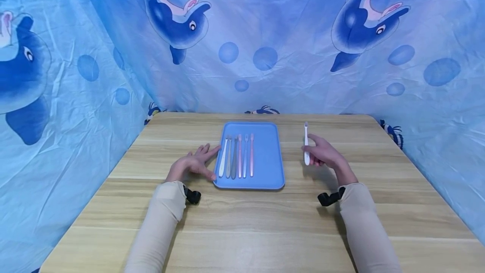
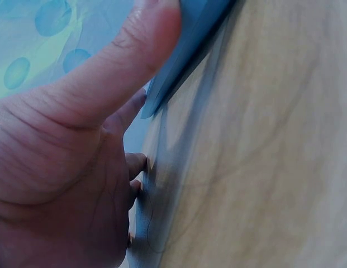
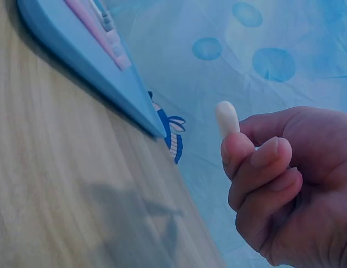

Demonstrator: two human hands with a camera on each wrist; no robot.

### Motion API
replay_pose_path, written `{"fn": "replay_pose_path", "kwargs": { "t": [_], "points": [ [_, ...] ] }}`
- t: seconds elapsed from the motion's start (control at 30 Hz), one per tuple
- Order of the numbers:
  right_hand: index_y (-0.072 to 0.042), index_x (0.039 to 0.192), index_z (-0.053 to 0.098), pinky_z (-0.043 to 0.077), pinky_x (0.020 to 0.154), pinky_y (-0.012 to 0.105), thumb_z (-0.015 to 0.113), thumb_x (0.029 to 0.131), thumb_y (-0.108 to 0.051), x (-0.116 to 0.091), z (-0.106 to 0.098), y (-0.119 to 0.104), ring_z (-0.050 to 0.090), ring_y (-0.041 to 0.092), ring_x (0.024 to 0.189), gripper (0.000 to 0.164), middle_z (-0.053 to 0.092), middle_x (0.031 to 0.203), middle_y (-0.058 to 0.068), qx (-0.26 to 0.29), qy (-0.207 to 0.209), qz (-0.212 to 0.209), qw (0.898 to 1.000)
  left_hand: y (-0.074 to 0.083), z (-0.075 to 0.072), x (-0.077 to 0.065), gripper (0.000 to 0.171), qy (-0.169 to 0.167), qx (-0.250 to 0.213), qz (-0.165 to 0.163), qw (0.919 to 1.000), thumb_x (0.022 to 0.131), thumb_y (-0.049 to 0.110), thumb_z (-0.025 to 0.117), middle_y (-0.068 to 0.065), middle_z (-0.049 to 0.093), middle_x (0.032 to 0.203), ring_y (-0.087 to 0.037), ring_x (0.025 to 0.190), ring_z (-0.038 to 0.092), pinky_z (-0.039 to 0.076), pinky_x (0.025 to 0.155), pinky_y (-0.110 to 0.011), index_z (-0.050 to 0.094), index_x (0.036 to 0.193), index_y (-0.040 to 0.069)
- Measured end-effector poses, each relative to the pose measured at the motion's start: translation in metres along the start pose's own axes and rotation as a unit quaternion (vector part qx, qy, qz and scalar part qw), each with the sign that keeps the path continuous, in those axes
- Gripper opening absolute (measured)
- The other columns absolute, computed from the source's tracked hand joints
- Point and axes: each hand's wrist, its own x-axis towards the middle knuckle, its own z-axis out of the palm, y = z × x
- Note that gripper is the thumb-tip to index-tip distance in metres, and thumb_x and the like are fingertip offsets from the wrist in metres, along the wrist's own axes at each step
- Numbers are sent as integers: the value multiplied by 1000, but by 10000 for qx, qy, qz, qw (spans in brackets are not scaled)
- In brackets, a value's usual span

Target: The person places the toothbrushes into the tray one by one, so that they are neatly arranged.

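Note:
A white toothbrush point(image 1: 306, 146) is pinched in my right hand point(image 1: 322, 151), raised off the table to the right of the tray. Its bristle end points away from me. In the right wrist view the rounded handle end point(image 3: 227, 117) sticks out past curled fingers. My left hand point(image 1: 195, 163) touches the left edge of the blue tray point(image 1: 267, 155), with thumb and fingers spread. Several toothbrushes lie side by side on the tray's left part: a white one point(image 1: 223, 157), grey and beige ones, and pink ones point(image 1: 251, 156). The left wrist view shows the thumb point(image 2: 142, 44) against the tray's side.
The tray stands on a wood-grain table point(image 1: 250, 231), near its far edge. A blue curtain point(image 1: 242, 33) printed with dolphins hangs behind and at both sides. Black cameras are strapped to both wrists.

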Motion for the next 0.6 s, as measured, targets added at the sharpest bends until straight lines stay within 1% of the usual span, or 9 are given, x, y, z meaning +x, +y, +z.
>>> {"fn": "replay_pose_path", "kwargs": {
  "t": [0.13,0.3,0.47,0.6],
  "points": [
    [-5,161,8,37,39,22,45,106,-20,-1,0,-4,46,6,39,68,56,52,-4,84,30,-17,10000,-7,3,8,136,49,-37,14,10000,60,76,79,-12,-19,169,-39,156,-20,-11,122,-69,-2,162,34],
    [-7,162,2,36,39,21,46,106,-21,1,1,-11,46,5,39,73,55,51,-5,182,62,-17,9998,-11,4,11,137,56,-27,24,10000,60,75,80,-13,-19,169,-39,156,-20,-11,122,-69,-2,162,34],
    [-8,162,2,36,39,22,45,106,-21,3,3,-18,46,6,38,72,55,50,-5,305,12,-69,9995,-6,3,6,138,59,-15,7,10000,60,76,79,-14,-19,169,-40,155,-20,-11,121,-69,-3,162,34],
    [-9,162,4,37,39,23,45,105,-20,5,4,-23,46,6,38,71,56,51,-4,367,-12,-92,9993,2,1,-1,134,17,1,-19,10000,63,74,79,-13,-20,169,-39,156,-20,-11,122,-68,-3,162,34]
  ]
}}
